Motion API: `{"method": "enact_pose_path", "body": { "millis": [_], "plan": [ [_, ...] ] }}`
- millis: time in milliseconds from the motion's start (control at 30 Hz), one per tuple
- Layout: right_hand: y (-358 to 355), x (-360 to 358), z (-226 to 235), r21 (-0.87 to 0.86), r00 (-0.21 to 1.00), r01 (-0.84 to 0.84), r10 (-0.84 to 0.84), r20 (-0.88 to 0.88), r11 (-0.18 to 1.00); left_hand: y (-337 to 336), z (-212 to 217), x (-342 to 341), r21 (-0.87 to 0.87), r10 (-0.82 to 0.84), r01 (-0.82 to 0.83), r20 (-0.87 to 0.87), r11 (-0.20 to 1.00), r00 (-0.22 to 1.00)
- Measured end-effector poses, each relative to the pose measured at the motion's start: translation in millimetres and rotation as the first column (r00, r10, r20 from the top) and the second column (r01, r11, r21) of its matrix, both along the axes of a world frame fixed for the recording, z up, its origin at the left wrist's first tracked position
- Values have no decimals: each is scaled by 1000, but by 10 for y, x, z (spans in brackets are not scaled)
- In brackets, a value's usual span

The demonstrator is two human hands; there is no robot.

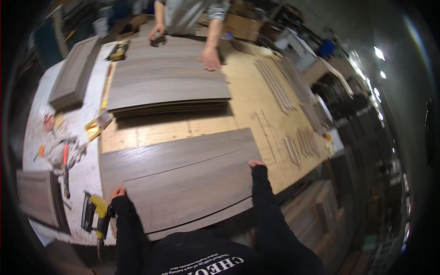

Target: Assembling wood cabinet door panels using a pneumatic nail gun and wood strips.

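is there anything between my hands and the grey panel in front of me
Nothing visible. The left hand rests on the near grey panel's left edge and the right hand on its right edge. The yellow nail gun lies off to the left, clear of the panel.

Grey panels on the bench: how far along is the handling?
Done: one panel lies flat beneath the top panel. In hand: left hand and right hand grip that top panel's ends. Left: the stack further back, under a co-worker's hand.
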State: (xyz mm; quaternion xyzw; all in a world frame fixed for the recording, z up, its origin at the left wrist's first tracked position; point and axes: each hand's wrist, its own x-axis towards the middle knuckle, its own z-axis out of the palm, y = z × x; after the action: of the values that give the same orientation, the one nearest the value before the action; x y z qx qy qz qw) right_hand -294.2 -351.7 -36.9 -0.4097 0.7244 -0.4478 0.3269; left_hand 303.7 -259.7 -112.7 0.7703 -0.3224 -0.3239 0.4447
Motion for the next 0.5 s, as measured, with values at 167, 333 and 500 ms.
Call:
{"method": "enact_pose_path", "body": {
  "millis": [167,333,500],
  "plan": [
    [94,16,168,55,989,139,-137,-50,989,-69,-148,-17,-59,32,-44,-188,997,982],
    [44,25,-51,104,994,99,-93,-63,990,54,-130,75,-147,135,-177,-256,973,957],
    [159,-689,-571,-240,999,-40,45,14,970,-137,257,-419,136,-101,82,137,987,986]
  ]
}}
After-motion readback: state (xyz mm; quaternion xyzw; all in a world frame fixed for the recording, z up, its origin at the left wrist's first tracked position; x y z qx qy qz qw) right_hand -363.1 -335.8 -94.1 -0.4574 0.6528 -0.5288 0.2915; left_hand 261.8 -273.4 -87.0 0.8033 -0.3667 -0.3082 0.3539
